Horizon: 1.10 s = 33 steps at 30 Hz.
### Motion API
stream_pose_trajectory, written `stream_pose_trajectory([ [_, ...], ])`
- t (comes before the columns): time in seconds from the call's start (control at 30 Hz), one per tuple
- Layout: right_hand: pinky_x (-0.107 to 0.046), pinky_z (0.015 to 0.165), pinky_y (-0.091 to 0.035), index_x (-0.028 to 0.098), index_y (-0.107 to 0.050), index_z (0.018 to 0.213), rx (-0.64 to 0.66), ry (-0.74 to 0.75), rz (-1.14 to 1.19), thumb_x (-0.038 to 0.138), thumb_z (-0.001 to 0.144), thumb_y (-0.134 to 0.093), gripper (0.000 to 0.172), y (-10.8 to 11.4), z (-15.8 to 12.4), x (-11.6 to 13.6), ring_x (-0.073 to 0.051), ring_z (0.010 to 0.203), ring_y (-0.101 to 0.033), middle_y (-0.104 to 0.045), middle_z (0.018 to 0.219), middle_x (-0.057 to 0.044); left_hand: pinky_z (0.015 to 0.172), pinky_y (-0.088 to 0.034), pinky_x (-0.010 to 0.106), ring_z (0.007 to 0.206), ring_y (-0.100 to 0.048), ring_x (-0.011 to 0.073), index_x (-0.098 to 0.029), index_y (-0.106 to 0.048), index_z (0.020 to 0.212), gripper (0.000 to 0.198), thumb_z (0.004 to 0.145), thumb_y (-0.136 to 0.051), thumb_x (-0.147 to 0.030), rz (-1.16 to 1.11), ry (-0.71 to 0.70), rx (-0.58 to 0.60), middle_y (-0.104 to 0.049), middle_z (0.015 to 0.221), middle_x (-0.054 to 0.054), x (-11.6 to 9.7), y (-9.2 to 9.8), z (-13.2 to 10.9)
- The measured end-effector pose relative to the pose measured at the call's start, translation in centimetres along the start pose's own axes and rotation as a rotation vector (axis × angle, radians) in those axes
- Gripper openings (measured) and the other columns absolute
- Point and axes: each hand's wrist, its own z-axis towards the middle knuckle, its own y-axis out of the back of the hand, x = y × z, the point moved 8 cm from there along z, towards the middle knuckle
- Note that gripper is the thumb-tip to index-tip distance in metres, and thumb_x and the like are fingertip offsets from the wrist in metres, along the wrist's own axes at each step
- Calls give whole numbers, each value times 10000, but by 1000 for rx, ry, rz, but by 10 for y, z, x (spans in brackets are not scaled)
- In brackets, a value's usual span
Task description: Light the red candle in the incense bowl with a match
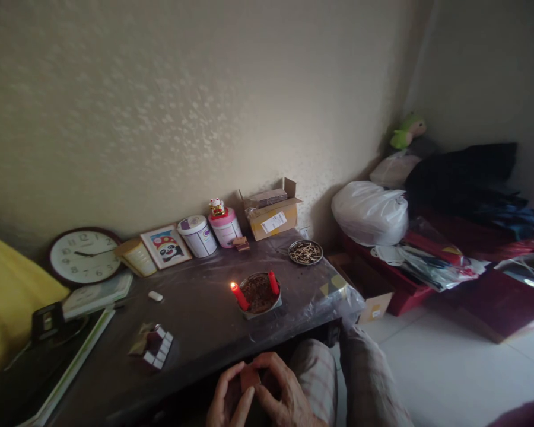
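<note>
Low in the view, close to the table's front edge, my left hand and my right hand are closed around a small reddish-brown matchbox. Fingers cover part of it, and whether it is slid open cannot be seen. Beyond them a bowl of dark soil holds two red candles. The left candle is lit and leans; the right candle has no flame. A round dish of matchsticks sits near the right end of the table. Several small boxes with white tops stand together at left.
Along the wall stand a clock, a panda picture, two tubs, one white and one pink, and an opened carton. A white eraser-like piece lies on the table. Bags fill the right side.
</note>
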Motion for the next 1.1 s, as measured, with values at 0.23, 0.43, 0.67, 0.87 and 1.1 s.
stream_pose_trajectory([
  [0.23, -295, 827, -486, 251, -632, 1018, 5, 13, 56, 436, 914, -534, 233, -3, -1, -10, -180, 922, -604, -629, 1003, -32, 848, -548, 363, 969, -694, 307, -205, -684, 959, 464, 593, -786, -471, 3, 27, 17, -773, 957, 95, -3, -2, -2],
  [0.43, -299, 825, -483, 242, -632, 1012, -14, 60, 60, 421, 916, -542, 222, -4, 0, -13, -184, 934, -609, -641, 1001, -37, 888, -537, 375, 1007, -683, 315, -204, -676, 976, 489, 589, -781, -484, 0, 52, 27, -767, 993, 102, -4, -1, -3],
  [0.67, -302, 786, -488, 237, -639, 1008, -9, 74, 42, 488, 905, -527, 293, -4, 0, -9, -183, 879, -602, -635, 965, -43, 917, -523, 392, 1034, -672, 327, -205, -678, 973, 490, 589, -771, -494, 17, 43, 18, -759, 1024, 117, -8, 0, -5],
  [0.87, -304, 792, -487, 234, -634, 1008, -20, 85, 46, 515, 898, -526, 321, -4, -1, -9, -189, 899, -603, -632, 985, -52, 895, -532, 380, 1044, -667, 325, -200, -680, 982, 470, 604, -770, -465, 7, 44, 27, -760, 1024, 115, -8, 0, -6],
  [1.1, -305, 832, -470, 246, -636, 1020, -3, 74, 54, 481, 909, -533, 279, -4, -1, -10, -192, 944, -598, -630, 1010, -46, 902, -524, 370, 1055, -662, 318, -201, -674, 1001, 471, 612, -775, -446, -9, 57, 25, -749, 1066, 118, -1, 2, -6],
])
